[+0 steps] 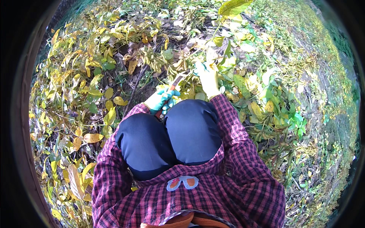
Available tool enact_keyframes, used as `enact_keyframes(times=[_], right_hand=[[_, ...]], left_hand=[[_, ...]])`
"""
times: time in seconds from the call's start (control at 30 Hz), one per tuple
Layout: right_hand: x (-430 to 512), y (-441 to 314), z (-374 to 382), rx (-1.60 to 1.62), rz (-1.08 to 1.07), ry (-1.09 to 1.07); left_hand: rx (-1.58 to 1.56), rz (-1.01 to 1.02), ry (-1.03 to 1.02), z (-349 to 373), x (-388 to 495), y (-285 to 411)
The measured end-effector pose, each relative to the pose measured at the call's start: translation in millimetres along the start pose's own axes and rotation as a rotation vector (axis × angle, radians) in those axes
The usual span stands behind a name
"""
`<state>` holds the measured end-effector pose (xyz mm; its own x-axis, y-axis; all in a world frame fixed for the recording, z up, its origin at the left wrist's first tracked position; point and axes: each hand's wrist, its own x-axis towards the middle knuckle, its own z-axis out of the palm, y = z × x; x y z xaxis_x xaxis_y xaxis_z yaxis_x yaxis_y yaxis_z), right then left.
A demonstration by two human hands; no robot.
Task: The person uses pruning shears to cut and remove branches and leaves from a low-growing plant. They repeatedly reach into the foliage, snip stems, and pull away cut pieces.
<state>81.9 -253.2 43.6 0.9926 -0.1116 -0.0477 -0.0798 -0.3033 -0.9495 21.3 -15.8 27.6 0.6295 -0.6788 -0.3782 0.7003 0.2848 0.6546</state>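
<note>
My left hand (163,99), in a teal-coated glove, is closed around the reddish handle of a sickle (173,86). The blade (179,78) points up and to the right, its far part hard to make out among pale leaves. To its right, my right hand (208,81), in a glove washed out by sunlight, is closed on a soybean stalk (214,32) with a large yellow-green leaf (233,7) at its top. The fingertips are partly hidden. Clustered soybean pods (152,59) hang just beyond the sickle.
Yellowing soybean plants (91,62) spread on the left, greener foliage (265,99) on the right. Pod-laden stalks (271,134) lie beside my right sleeve. Both my knees (191,131) are bent up close behind my hands. Dry leaves and dark soil (125,82) show between plants.
</note>
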Motion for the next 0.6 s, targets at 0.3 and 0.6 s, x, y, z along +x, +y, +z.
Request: enact_keyframes(times=[0.3, 0.6], right_hand=[[5, -30, -10, 1.384, 0.319, -0.401], [7, -50, -18, 0.359, 0.032, -0.083]], left_hand=[[0.023, -0.009, 0.120, 6, -7, -5], [-0.136, -0.001, 0.053, -4, -1, -12]])
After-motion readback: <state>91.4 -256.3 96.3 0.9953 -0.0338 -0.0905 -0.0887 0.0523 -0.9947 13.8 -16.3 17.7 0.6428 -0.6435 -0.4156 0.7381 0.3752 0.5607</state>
